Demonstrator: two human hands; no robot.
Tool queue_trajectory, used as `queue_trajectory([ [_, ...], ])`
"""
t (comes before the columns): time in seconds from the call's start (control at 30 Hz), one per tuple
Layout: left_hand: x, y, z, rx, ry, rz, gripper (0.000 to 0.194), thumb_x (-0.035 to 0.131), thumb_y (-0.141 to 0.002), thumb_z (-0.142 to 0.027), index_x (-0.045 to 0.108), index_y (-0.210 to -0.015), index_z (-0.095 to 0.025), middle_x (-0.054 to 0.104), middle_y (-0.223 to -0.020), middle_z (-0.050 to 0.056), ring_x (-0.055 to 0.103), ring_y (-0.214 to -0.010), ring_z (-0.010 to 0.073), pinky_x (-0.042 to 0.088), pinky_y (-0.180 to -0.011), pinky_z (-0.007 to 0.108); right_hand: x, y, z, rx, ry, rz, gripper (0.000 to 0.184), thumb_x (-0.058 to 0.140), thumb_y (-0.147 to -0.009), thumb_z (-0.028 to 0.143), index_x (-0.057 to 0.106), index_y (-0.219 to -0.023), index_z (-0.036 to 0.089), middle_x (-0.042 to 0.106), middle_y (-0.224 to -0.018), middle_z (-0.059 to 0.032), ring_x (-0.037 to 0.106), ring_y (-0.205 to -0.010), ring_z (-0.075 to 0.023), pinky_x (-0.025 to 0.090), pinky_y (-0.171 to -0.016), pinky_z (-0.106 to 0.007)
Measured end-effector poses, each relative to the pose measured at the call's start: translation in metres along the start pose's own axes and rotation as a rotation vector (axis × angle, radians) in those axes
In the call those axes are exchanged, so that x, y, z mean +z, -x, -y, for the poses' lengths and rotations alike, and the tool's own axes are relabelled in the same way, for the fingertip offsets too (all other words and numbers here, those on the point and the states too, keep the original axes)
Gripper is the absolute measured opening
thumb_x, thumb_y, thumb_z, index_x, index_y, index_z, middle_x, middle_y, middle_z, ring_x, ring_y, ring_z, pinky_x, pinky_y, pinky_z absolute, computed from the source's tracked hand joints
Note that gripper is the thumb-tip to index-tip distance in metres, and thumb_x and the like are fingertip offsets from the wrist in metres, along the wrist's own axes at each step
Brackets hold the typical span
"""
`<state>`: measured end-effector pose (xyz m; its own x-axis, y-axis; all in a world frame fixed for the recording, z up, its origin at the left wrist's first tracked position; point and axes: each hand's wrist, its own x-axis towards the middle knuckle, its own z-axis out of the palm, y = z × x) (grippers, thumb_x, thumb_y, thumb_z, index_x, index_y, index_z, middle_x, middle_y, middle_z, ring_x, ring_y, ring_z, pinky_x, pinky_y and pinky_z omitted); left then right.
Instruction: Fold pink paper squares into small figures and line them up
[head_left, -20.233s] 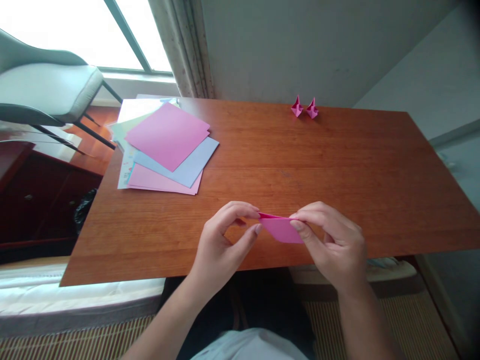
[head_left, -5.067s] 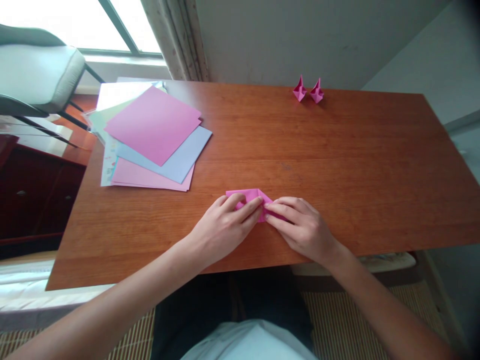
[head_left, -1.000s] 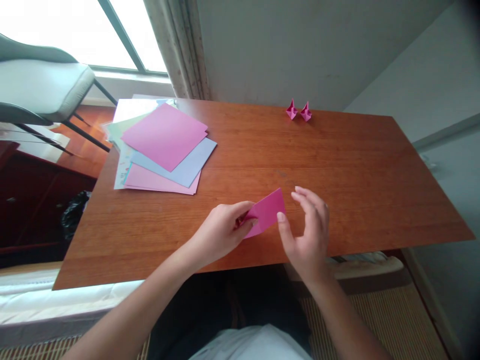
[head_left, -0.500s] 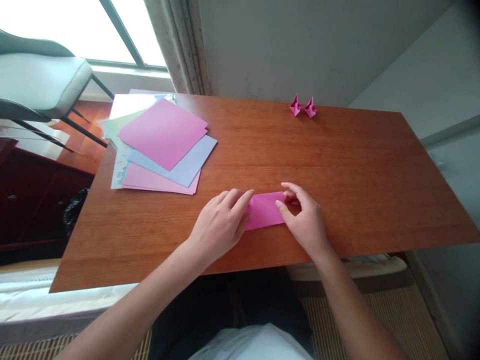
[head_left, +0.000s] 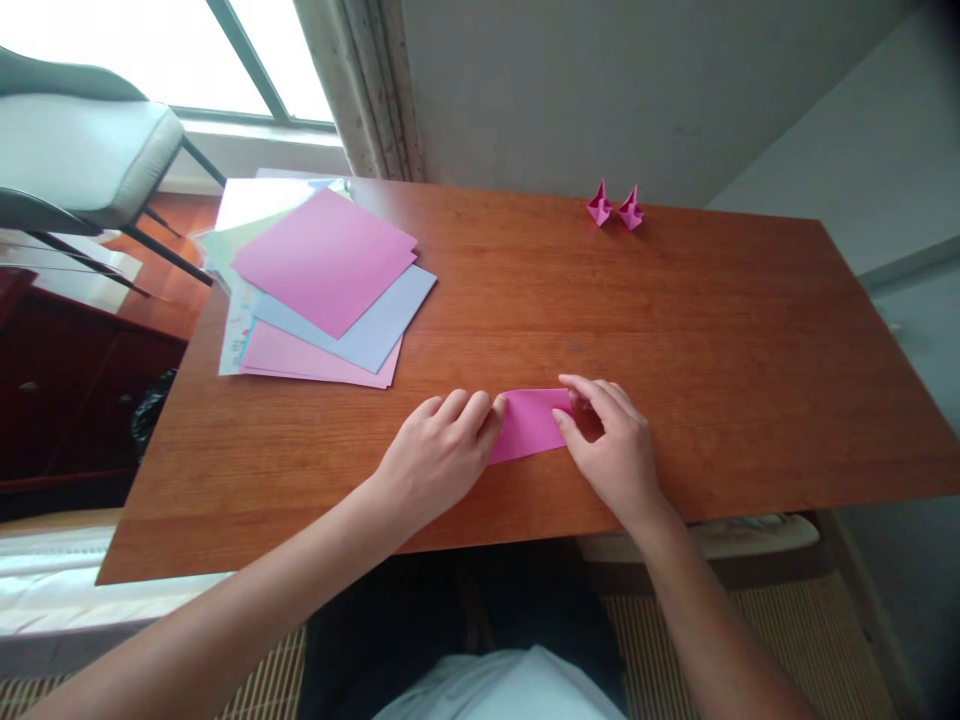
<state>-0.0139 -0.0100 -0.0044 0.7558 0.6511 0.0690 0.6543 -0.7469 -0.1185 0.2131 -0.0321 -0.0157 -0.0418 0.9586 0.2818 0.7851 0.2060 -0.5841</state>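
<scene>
A bright pink sheet of origami paper (head_left: 531, 424), folded into a rectangle, lies near the front edge of the table between my hands. My left hand (head_left: 442, 450) is closed on its left end, with the fingers curled and pressed together. At the right end, my right hand (head_left: 611, 440) holds the paper with the thumb on top near the edge and the index finger at the upper corner. The other right fingers are curled behind and partly hidden.
On the wooden table (head_left: 712, 330), pink paper sheets (head_left: 326, 260), a blue-grey sheet (head_left: 386, 320) and paler pink sheets (head_left: 315, 353) lie piled at the left. Two small folded pink paper figures (head_left: 615, 208) stand at the back. A chair (head_left: 82, 150) is beyond the left edge.
My left fingers have curled in more tightly at the paper's left end. My right hand keeps nearly the same hold at the right end. The view has shifted slightly.
</scene>
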Motion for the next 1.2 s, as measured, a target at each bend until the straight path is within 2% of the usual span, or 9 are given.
queue_trajectory([
  [0.1,0.000,-0.001,0.000,0.012,-0.006,-0.002,0.036,0.042,-0.099,-0.011,0.056,-0.133,-0.008,0.062,-0.098,0.010,0.057,-0.085,0.0229,0.046,-0.068,0.037,0.000,0.002,0.001,-0.066,0.005,-0.018,0.021,0.058,-0.095,0.018,0.068,-0.113,0.024,0.071,-0.101,-0.0072,0.064,-0.095,-0.0237,0.054,-0.089,-0.042],
  [0.27,-0.001,-0.002,0.001,0.015,-0.010,0.023,0.037,0.042,-0.099,-0.011,0.054,-0.135,-0.010,0.063,-0.100,0.010,0.059,-0.087,0.0228,0.046,-0.068,0.036,0.002,0.007,-0.002,-0.162,0.009,-0.050,0.021,0.059,-0.095,0.016,0.072,-0.108,0.027,0.072,-0.094,-0.0050,0.065,-0.092,-0.0226,0.056,-0.085,-0.041],
  [0.4,-0.001,-0.002,0.001,0.021,-0.011,0.027,0.035,0.042,-0.100,-0.012,0.057,-0.132,-0.010,0.063,-0.104,0.011,0.059,-0.089,0.0226,0.045,-0.068,0.036,0.001,0.012,-0.007,-0.366,0.063,0.010,0.031,0.060,-0.095,0.011,0.070,-0.120,0.027,0.075,-0.111,-0.0044,0.067,-0.104,-0.0229,0.056,-0.092,-0.042],
  [0.47,-0.002,-0.002,0.001,0.025,-0.008,0.024,0.035,0.043,-0.100,-0.012,0.058,-0.131,-0.010,0.063,-0.105,0.011,0.059,-0.089,0.0224,0.045,-0.068,0.035,-0.002,0.014,-0.010,-0.472,0.106,0.057,0.037,0.061,-0.094,0.009,0.067,-0.127,0.025,0.074,-0.121,-0.0047,0.066,-0.112,-0.0235,0.056,-0.095,-0.042],
  [0.57,-0.002,-0.003,0.002,0.022,0.000,0.020,0.035,0.043,-0.100,-0.013,0.057,-0.132,-0.009,0.063,-0.103,0.010,0.059,-0.088,0.0223,0.046,-0.068,0.035,-0.007,0.015,-0.014,-0.593,0.150,0.089,0.037,0.061,-0.095,0.008,0.066,-0.129,0.020,0.073,-0.126,-0.0065,0.065,-0.118,-0.0247,0.056,-0.095,-0.041],
  [0.8,-0.004,-0.004,0.001,0.017,0.007,0.023,0.036,0.044,-0.100,-0.013,0.056,-0.133,-0.008,0.063,-0.103,0.011,0.060,-0.088,0.0225,0.047,-0.069,0.036,-0.013,0.006,-0.014,-0.785,0.193,0.107,0.022,0.065,-0.093,0.006,0.073,-0.113,0.013,0.075,-0.122,-0.0089,0.067,-0.113,-0.0275,0.057,-0.090,-0.042],
  [1.1,-0.005,-0.003,-0.001,-0.016,0.022,0.027,0.039,0.045,-0.099,-0.013,0.055,-0.137,-0.008,0.063,-0.100,0.010,0.060,-0.088,0.0227,0.046,-0.067,0.036,-0.009,0.004,-0.018,-0.815,0.150,0.130,0.023,0.068,-0.091,0.007,0.073,-0.113,0.011,0.076,-0.119,-0.0104,0.066,-0.112,-0.0275,0.058,-0.090,-0.043],
  [1.2,-0.007,-0.005,-0.003,-0.076,0.059,0.062,0.040,0.049,-0.099,-0.021,0.055,-0.138,-0.011,0.063,-0.101,0.010,0.060,-0.090,0.0240,0.047,-0.067,0.036,-0.009,0.004,-0.019,-0.812,0.138,0.137,0.024,0.069,-0.090,0.007,0.072,-0.113,0.011,0.076,-0.119,-0.0113,0.066,-0.112,-0.0281,0.058,-0.091,-0.043],
])
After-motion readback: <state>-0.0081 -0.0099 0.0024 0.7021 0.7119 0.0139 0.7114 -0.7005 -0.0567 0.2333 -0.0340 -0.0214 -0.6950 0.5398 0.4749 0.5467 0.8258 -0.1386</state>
